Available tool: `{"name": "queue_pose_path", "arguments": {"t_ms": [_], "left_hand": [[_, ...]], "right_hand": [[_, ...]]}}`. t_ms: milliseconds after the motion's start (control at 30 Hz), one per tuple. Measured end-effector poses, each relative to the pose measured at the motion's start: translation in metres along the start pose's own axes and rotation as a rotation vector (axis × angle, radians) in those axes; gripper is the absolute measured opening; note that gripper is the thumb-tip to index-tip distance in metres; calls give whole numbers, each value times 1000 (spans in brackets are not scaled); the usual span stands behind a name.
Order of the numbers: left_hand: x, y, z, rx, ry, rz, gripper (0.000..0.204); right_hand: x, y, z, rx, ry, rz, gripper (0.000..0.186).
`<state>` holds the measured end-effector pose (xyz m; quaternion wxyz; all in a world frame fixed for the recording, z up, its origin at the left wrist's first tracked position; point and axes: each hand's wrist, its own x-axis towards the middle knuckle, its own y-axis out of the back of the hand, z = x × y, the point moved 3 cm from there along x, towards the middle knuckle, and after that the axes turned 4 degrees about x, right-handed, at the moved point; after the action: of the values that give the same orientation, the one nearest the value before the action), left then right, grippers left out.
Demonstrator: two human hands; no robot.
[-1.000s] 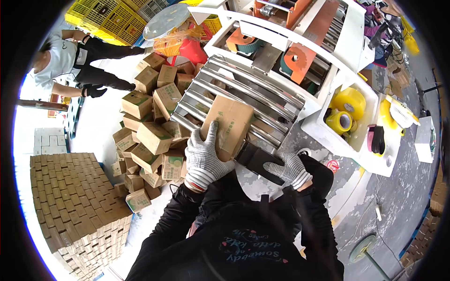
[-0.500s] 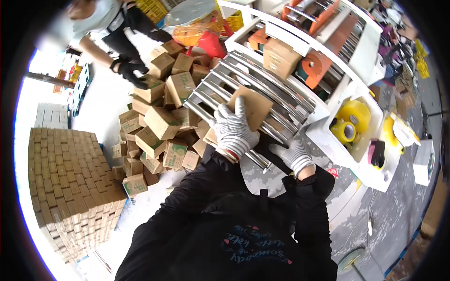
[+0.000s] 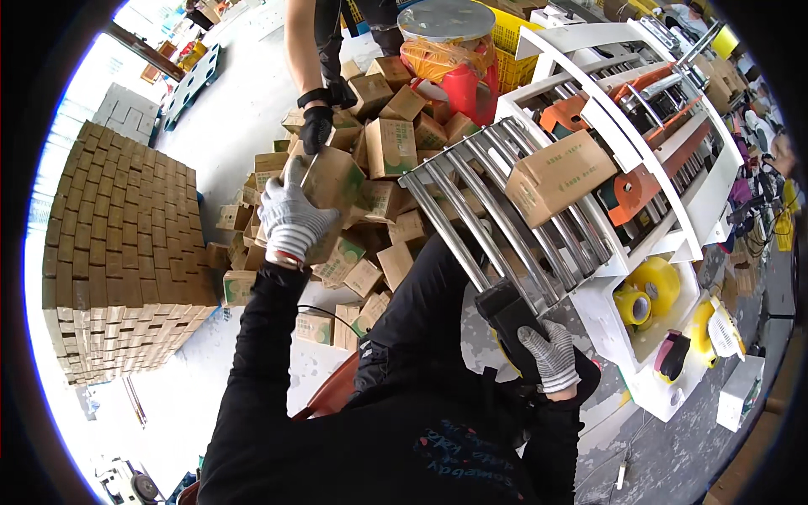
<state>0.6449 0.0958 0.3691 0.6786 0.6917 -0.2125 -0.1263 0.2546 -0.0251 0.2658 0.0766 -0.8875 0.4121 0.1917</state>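
Observation:
My left hand (image 3: pixel 290 217), in a grey-and-white knit glove, grips a blurred brown carton (image 3: pixel 332 189) above the heap of cartons. Right at that carton's upper edge is a co-worker's black-gloved hand (image 3: pixel 317 128); whether it touches the carton I cannot tell. My right hand (image 3: pixel 551 358), gloved alike, is closed around a black, block-shaped tool (image 3: pixel 509 324) at the near end of the roller conveyor (image 3: pixel 484 244). What kind of tool it is does not show. Another brown carton (image 3: pixel 562 175) lies on the rollers by the machine.
A heap of loose cartons (image 3: pixel 391 147) lies left of the conveyor. Further left stands a tall stack of cartons (image 3: pixel 126 244). The white machine (image 3: pixel 648 143) with orange parts rises at the right; below it, a white bin (image 3: pixel 610 324) holds yellow tape rolls (image 3: pixel 656 286).
My left hand has left the carton on the rollers and swung left, now gripping one over the heap. The carton on the conveyor lies nearer the machine. The co-worker's hand has come closer.

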Motion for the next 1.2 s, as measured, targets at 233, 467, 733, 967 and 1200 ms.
{"name": "queue_pose_path", "arguments": {"t_ms": [233,467,733,967,1200], "left_hand": [[89,-66,-43,-176,155,-62,103],[-53,-42,119,-1255,-689,-977,54],[-121,-54,172,-1565,-452,-1487,28],[-60,-47,235,-1291,-429,-962,11],[77,-30,315,-1266,-499,-842,13]], "right_hand": [[4,-12,-12,-122,71,47,40],[-17,4,-23,-57,133,87,51],[-7,32,-29,-177,160,26,51],[44,72,-97,-359,222,-29,46],[63,187,-95,-339,268,159,38]]}}
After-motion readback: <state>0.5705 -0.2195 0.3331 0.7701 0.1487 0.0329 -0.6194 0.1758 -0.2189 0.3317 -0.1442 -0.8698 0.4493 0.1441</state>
